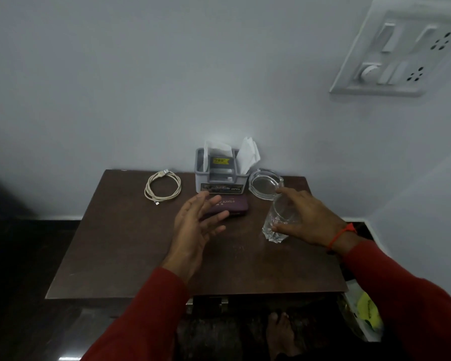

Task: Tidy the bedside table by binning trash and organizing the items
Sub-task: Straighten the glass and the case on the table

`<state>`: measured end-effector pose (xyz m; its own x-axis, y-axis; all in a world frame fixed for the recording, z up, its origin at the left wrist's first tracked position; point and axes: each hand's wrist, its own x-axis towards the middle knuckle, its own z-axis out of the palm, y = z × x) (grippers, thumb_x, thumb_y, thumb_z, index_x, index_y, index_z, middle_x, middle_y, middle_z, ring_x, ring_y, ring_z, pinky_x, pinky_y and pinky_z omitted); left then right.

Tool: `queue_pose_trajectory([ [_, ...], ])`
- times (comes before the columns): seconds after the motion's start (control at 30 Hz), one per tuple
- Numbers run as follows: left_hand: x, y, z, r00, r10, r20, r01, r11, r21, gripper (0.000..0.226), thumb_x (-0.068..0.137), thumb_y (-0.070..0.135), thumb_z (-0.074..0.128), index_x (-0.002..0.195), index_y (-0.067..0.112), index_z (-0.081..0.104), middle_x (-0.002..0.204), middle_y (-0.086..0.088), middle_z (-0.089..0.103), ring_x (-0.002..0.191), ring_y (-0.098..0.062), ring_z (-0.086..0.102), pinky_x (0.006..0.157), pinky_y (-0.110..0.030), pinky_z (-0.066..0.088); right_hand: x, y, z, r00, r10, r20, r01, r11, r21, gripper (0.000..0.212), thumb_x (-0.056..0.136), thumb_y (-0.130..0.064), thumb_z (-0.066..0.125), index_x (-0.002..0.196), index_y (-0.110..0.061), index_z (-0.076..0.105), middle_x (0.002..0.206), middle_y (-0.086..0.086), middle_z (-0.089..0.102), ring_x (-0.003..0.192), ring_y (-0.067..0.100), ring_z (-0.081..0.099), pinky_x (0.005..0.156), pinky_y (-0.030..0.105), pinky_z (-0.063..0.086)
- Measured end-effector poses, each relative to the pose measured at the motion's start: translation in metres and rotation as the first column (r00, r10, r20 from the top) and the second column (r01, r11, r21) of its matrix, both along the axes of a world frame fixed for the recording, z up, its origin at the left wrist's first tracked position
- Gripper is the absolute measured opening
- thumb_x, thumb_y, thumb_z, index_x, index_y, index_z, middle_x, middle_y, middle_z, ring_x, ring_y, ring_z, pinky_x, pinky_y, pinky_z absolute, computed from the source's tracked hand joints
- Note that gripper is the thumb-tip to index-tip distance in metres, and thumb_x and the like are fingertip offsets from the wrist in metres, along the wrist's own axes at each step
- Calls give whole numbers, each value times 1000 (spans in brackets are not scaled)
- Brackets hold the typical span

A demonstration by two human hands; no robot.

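Clear drinking glass (279, 220): stands tilted on the right half of your dark brown wooden worktop (130, 251), just in front of the clear glass ashtray (264, 182). Your right hand (307, 220) is spread around it, fingertips at its rim and thumb near its base; whether the fingers truly clamp it or only frame it, you cannot tell from this view.

Maroon zip pouch with pale lettering (228, 207): lies flat at centre, directly in front of the grey plastic organiser caddy (219, 175). Your left hand (195, 225) hovers over its near left corner, palm turned inward, fingers apart and holding nothing.

Grey caddy: set against the wall at the back edge, bearing a printed label on its front, a yellow-tagged packet inside, and white folded paper napkins (249, 155) standing out of the top and right side.

Glass ashtray: just beside the caddy's right side, touching or nearly so.

Coiled beige USB cable (163, 187): back left of the worktop, well apart from both hands, lying in a loose loop.

Surroundings: pale wall with a white switch and socket plate (399, 50) at upper right; red sleeves on both your arms; red thread band (341, 234) on your right wrist; plastic bag holding something yellow (365, 312) on the floor to the lower right.
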<state>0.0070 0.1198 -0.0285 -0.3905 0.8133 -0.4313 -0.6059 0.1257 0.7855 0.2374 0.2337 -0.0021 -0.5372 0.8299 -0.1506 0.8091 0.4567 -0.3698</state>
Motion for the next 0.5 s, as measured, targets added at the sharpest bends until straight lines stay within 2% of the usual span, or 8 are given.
queue_pose_trajectory([
  [0.17, -1, 2, -2, 1000, -1, 1, 1, 1000, -3, 36, 102, 38, 57, 134, 23, 60, 118, 1, 79, 109, -34, 74, 78, -39, 56, 2, 15, 5, 996, -34, -88, 37, 999, 35, 85, 64, -49, 85, 135, -31, 42, 126, 0, 60, 115, 17, 57, 94, 26, 47],
  [0.27, -2, 2, -3, 1000, 6, 5, -6, 1000, -6, 38, 101, 38, 58, 135, 22, 61, 118, 1, 79, 108, -34, 74, 78, -39, 57, -1, 32, 23, 992, -34, -119, 45, 994, 95, 79, 64, -43, 87, 130, -26, 48, 120, 5, 64, 107, 20, 60, 86, 23, 43],
  [0.4, -2, 2, -3, 1000, 6, 18, -5, 1000, -5, 38, 101, 37, 59, 136, 22, 61, 118, 0, 79, 107, -32, 75, 79, -40, 57, -15, 62, 48, 989, -57, -134, 78, 984, 157, 78, 65, -40, 87, 132, -27, 50, 117, 13, 63, 100, 19, 57, 85, 26, 43],
  [0.5, -4, 2, -3, 1000, 2, 27, -2, 1000, 2, 38, 100, 37, 60, 135, 22, 61, 118, 0, 79, 99, -28, 77, 77, -39, 57, -30, 86, 51, 988, -75, -133, 98, 979, 178, 82, 64, -43, 87, 135, -29, 49, 123, 14, 61, 108, 21, 58, 87, 27, 42],
])
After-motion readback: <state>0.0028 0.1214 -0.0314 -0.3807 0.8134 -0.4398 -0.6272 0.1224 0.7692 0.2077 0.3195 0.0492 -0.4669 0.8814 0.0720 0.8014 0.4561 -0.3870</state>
